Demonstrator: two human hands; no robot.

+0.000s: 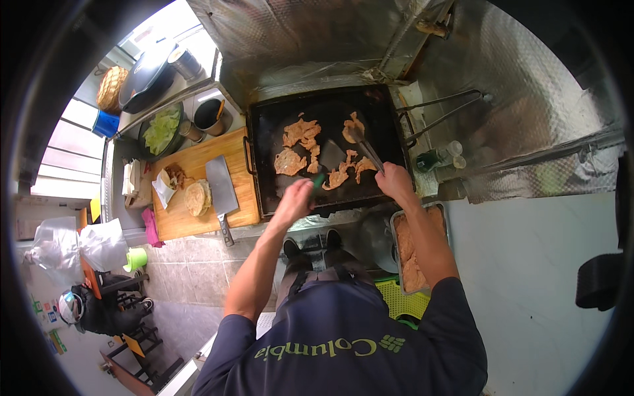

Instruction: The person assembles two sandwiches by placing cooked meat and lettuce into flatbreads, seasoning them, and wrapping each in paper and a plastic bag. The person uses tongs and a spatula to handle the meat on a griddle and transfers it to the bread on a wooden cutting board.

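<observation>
My left hand (296,199) grips the green handle of a metal spatula (332,155), whose blade lies over the middle of a black griddle (267,116). My right hand (395,181) holds metal tongs (372,157), their tips at a piece of meat (352,129) near the back right. Flat, browned meat pieces (290,162) lie left of the spatula, and torn strips (339,176) lie between its blade and the tongs. On the wooden cutting board (242,183) at the left are a cleaver (221,185), round flatbreads (198,198) and a filled flatbread in white paper (164,187).
A metal tray of raw meat (408,257) sits below my right forearm. Lettuce fills a bowl (162,129) behind the board, beside a dark container (210,116). Long tongs (438,119) stick out right of the griddle, near bottles (438,159). A helmeted person (94,307) is at lower left.
</observation>
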